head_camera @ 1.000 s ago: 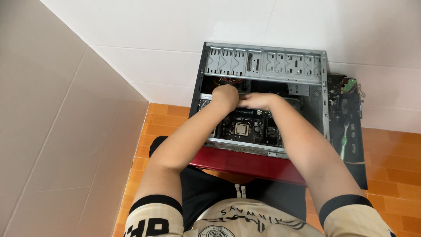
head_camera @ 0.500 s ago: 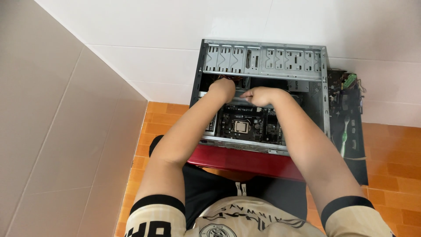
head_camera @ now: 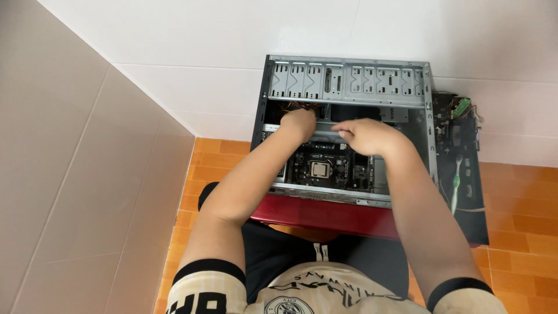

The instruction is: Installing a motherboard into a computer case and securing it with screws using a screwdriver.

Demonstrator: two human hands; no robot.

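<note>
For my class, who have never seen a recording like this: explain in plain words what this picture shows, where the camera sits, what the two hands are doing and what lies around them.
The picture comes from a camera worn on a person's head, looking down, so you see that person's own arms from above. There is no machine arm, only two bare hands. In front of the person an open computer case lies on its side on a red stool or low table, against a white tiled wall. Inside it you see the green-black circuit board with a square silver chip. The left hand reaches deep into the upper part of the case; the right hand hovers over a grey bar across the middle. Whether either grips something cannot be told. To the right lies a dark panel with loose parts and a toothbrush-like tool.
</note>
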